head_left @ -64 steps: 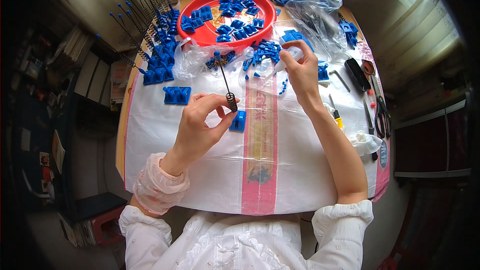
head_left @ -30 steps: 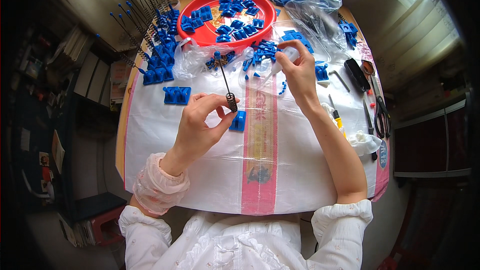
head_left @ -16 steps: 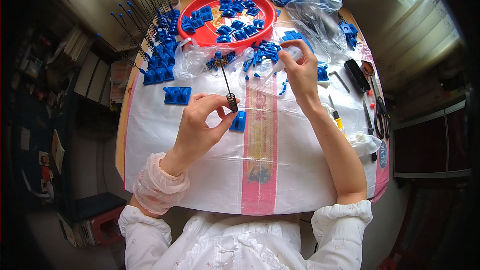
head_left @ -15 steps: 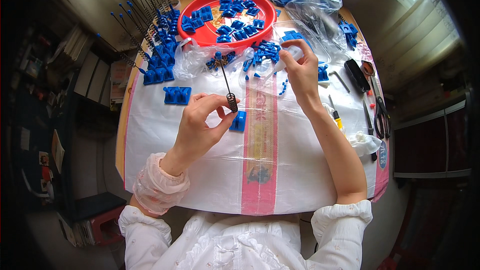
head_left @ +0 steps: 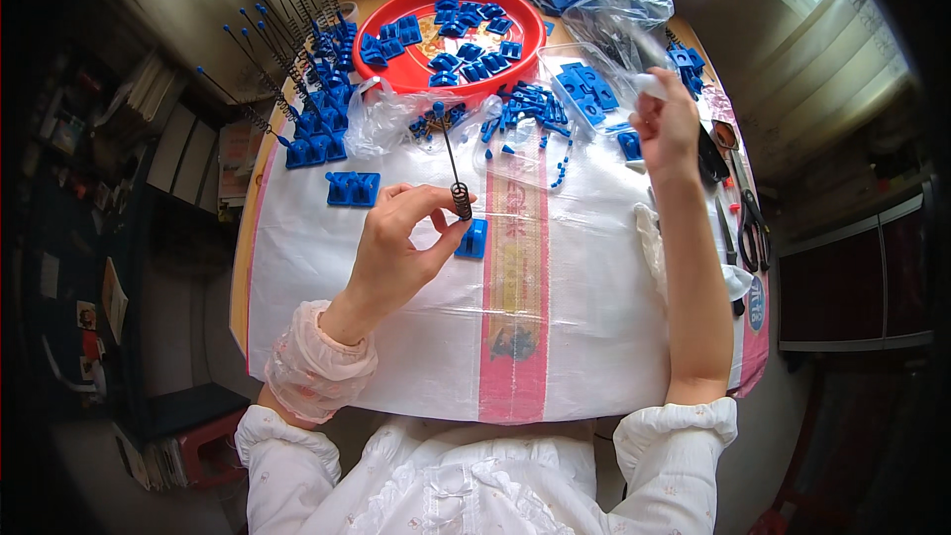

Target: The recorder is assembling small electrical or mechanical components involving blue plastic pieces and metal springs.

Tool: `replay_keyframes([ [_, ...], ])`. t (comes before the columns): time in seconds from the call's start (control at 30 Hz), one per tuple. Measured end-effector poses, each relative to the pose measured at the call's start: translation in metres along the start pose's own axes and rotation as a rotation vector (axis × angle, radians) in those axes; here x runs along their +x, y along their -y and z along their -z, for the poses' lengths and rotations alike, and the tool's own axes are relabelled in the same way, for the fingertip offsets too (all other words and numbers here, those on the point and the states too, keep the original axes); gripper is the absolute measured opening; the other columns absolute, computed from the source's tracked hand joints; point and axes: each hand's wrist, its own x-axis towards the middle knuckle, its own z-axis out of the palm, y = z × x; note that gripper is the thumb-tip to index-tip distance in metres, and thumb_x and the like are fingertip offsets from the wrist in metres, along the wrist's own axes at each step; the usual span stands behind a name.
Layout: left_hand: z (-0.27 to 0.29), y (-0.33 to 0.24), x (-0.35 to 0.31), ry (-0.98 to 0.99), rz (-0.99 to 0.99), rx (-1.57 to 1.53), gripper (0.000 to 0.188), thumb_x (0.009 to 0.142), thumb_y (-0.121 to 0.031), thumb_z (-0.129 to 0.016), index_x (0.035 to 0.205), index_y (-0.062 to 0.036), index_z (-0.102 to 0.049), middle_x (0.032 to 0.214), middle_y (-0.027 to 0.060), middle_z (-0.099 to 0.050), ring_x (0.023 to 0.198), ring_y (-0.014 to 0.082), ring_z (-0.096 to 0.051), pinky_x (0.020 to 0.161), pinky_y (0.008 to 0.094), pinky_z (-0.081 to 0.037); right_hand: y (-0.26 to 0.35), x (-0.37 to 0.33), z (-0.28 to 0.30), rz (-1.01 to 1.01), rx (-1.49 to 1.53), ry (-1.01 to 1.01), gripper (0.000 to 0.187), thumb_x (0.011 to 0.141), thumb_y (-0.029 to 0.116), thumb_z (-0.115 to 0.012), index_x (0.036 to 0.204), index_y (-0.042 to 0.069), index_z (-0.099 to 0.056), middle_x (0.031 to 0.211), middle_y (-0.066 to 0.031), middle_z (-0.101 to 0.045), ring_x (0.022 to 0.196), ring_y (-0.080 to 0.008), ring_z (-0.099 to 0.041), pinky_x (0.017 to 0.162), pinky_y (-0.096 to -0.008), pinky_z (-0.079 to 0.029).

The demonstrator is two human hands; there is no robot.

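Observation:
Between the thumb and forefinger of my left hand [head_left: 392, 238] is a black coil spring [head_left: 462, 201] with a thin rod rising from it, capped by a blue tip. Just by those fingertips a small blue plastic base [head_left: 475, 240] sits on the sheet; whether the spring touches it is hidden. My right hand [head_left: 670, 134] is raised at the right over the sheet, closed on a translucent white squeeze bottle [head_left: 650, 86], partly blurred. Left of my left hand lies another blue base piece [head_left: 353, 189].
A red round tray [head_left: 369, 79] of blue parts stands at the back. Assembled spring pieces [head_left: 315, 139] crowd the left. Loose blue parts [head_left: 523, 109] lie centrally, near a plastic bag [head_left: 381, 124]. Scissors [head_left: 755, 228] lie at right. White woven sheet [head_left: 396, 357] covers the table.
My right hand has moved right, away from the loose blue parts, taking the squeeze bottle with it. My left hand still holds the spring in nearly the same place.

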Motion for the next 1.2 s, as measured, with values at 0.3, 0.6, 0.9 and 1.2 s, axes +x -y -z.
replay_keyframes([
  [0.3, -0.001, 0.000, 0.001, -0.009, -0.016, 0.009, 0.030, 0.077, 0.001, -0.082, 0.105, -0.0086, -0.077, 0.088, 0.0017, -0.075, 0.074, 0.0136, -0.064, 0.083, 0.0312, -0.044, 0.058, 0.075, 0.112, -0.143, 0.597, 0.087, 0.021, 0.104, 0.009, -0.038, 0.106, -0.008, -0.050, 0.087, -0.0197, -0.056, 0.063, -0.0179, -0.045, 0.056, -0.0285, -0.041],
  [0.6, 0.000, 0.001, -0.001, -0.013, -0.016, 0.011, 0.029, 0.078, 0.000, -0.082, 0.105, -0.0091, -0.077, 0.088, 0.0022, -0.075, 0.075, 0.0137, -0.065, 0.084, 0.0312, -0.044, 0.054, 0.023, 0.147, -0.152, 0.559, 0.093, 0.028, 0.098, -0.001, -0.065, 0.121, -0.011, -0.054, 0.109, -0.0190, -0.064, 0.100, -0.0267, -0.067, 0.090, -0.0395, -0.060],
  [0.9, -0.001, -0.003, 0.002, -0.022, -0.014, -0.001, 0.029, 0.078, 0.000, -0.081, 0.105, -0.0089, -0.077, 0.085, 0.0024, -0.073, 0.074, 0.0147, -0.064, 0.082, 0.0315, -0.043, 0.033, -0.035, 0.134, 0.067, -0.072, 0.179, 0.032, 0.095, 0.003, -0.071, 0.122, 0.002, -0.054, 0.119, -0.0148, -0.070, 0.116, -0.0242, -0.068, 0.100, -0.0365, -0.054],
  [1.2, 0.000, -0.005, 0.002, -0.014, -0.005, 0.003, 0.026, 0.079, 0.000, -0.081, 0.104, -0.0073, -0.076, 0.085, 0.0033, -0.072, 0.075, 0.0151, -0.063, 0.081, 0.0313, -0.043, 0.023, -0.034, 0.142, 0.290, -0.725, 0.065, 0.029, 0.082, -0.001, -0.079, 0.108, 0.001, -0.068, 0.098, -0.0092, -0.075, 0.091, -0.0155, -0.072, 0.081, -0.0284, -0.057],
])
